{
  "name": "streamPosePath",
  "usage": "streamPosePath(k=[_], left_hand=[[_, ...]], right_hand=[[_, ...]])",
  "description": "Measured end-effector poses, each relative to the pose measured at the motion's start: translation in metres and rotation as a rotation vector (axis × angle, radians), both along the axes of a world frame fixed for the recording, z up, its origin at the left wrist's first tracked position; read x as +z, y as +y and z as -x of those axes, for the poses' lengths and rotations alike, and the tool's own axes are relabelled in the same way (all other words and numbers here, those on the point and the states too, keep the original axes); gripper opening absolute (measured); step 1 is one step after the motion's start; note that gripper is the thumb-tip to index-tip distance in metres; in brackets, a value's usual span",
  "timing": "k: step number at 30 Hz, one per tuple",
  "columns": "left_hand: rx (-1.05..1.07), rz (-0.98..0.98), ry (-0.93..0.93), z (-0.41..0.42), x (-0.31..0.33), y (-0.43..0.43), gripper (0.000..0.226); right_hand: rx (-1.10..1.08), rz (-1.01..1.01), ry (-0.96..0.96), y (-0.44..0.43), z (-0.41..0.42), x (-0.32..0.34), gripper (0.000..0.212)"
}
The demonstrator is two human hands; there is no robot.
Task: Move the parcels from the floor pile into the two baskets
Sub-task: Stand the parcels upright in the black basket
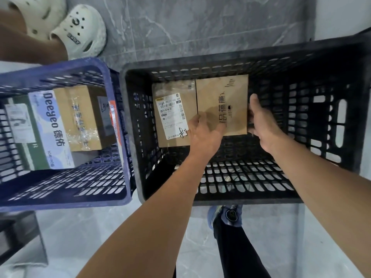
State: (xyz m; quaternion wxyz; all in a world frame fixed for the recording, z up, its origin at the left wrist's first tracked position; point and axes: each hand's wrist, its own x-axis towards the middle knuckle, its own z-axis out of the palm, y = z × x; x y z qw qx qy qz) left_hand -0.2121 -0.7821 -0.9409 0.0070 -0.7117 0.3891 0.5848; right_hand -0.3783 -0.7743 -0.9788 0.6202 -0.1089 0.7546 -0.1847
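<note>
In the black basket (pixel 220 61), a printed parcel (pixel 221 101) is held between the left hand (pixel 202 133), laid over its near left corner, and the right hand (pixel 261 121), set against its right edge. It is placed near the basket's far wall, edge to edge with a labelled parcel (pixel 172 117) lying flat toward the far left corner. Just beside the black basket's left wall, a blue basket (pixel 60 69) is seen, in which a taped brown box (pixel 80 117) and a white-and-blue box (pixel 50 127) are packed together.

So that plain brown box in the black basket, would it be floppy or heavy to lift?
Probably stiff: the brown box keeps flat faces and straight edges while the left hand and right hand hold its sides. Likely light, since the hands grip only its edges. Its flat shape should not roll.
</note>
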Motion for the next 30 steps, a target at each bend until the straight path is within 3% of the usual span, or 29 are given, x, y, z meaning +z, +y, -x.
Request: streamPosePath(k=[3,8,14,24,30], left_hand=[[-0.055,0.015,0.008,-0.001,-0.001,0.002,0.091],[0.008,-0.028,0.017,-0.001,-0.002,0.001,0.098],[-0.067,0.022,0.062,0.001,-0.008,0.000,0.085],[-0.100,0.009,0.042,0.009,-0.015,-0.005,0.065],[-0.019,-0.116,0.118,0.001,0.009,-0.016,0.071]], right_hand=[[0.050,-0.032,0.050,-0.001,0.002,-0.003,0.079],[0.111,-0.074,0.026,-0.011,-0.007,-0.003,0.078],[0.193,-0.101,0.034,-0.031,-0.012,-0.006,0.080],[-0.011,0.073,-0.019,-0.021,-0.013,-0.014,0.065],[0.001,0.066,-0.049,-0.027,-0.008,0.009,0.067]])
